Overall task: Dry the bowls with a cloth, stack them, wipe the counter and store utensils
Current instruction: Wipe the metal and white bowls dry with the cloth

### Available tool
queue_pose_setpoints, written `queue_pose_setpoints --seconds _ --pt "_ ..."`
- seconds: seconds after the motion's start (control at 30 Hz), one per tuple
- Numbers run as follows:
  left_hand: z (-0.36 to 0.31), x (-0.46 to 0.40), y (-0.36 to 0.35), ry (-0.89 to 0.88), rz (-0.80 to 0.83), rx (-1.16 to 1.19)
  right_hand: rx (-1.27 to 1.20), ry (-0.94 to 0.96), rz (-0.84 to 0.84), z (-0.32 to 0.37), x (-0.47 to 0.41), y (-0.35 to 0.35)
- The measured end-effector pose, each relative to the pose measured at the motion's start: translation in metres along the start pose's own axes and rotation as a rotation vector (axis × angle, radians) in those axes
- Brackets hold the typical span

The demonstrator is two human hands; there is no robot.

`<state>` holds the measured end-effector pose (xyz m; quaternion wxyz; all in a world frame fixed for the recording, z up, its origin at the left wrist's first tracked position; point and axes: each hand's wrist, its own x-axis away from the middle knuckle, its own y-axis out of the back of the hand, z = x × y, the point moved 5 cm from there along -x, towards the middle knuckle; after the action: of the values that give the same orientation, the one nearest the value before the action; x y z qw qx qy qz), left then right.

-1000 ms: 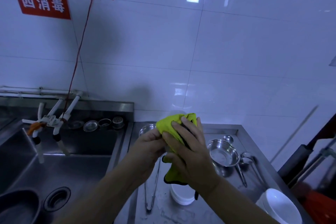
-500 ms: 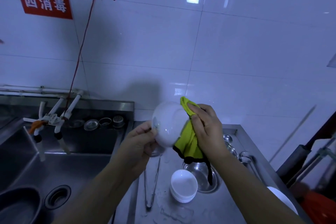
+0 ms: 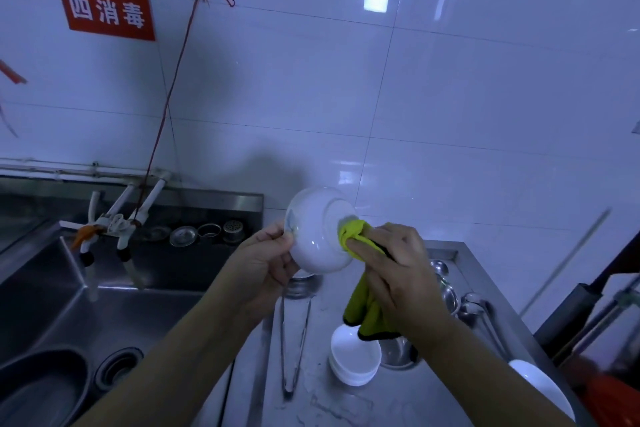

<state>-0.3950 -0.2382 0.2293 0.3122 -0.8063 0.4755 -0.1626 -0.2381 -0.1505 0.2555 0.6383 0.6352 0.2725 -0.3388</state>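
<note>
Seen from the head camera, looking down over a steel counter (image 3: 408,402) against a white tiled wall. The left hand (image 3: 263,263) holds a white bowl (image 3: 317,229) in the air above the counter's back edge, tipped on its side with the base pointing right; the thumb and curled fingers pinch its rim at the left. The right hand (image 3: 398,267) is closed around a bunched yellow-green cloth (image 3: 353,232), pressing the wad against the bowl's base, while the rest of the cloth hangs down below the hand. On the counter beneath, near the front edge, sits a short stack of white bowls (image 3: 353,360), open side up. Metal tongs (image 3: 294,343) lie lengthwise just left of the stack. A steel bowl (image 3: 398,354) sits just right of the stack, partly hidden by the hanging cloth and the right forearm. Steel ladles (image 3: 467,302) rest along the counter's right edge. Another white dish (image 3: 540,388) shows at the front right corner. A steel sink (image 3: 69,305) lies to the left of the counter.
</note>
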Motion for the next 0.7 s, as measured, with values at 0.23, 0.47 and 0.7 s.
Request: queue_pose_setpoints --seconds 0.23,0.47,0.7 --pt "0.009 0.007 -0.011 0.070 0.032 -0.029 -0.049 -0.094 -0.092 0.004 -0.023 0.007" --pt "0.018 0.011 -0.032 0.006 0.016 0.035 -0.151 -0.185 -0.100 0.024 -0.042 0.001" --pt "0.026 0.014 -0.037 0.074 -0.072 0.253 0.052 -0.110 -0.169 0.036 -0.008 -0.015"
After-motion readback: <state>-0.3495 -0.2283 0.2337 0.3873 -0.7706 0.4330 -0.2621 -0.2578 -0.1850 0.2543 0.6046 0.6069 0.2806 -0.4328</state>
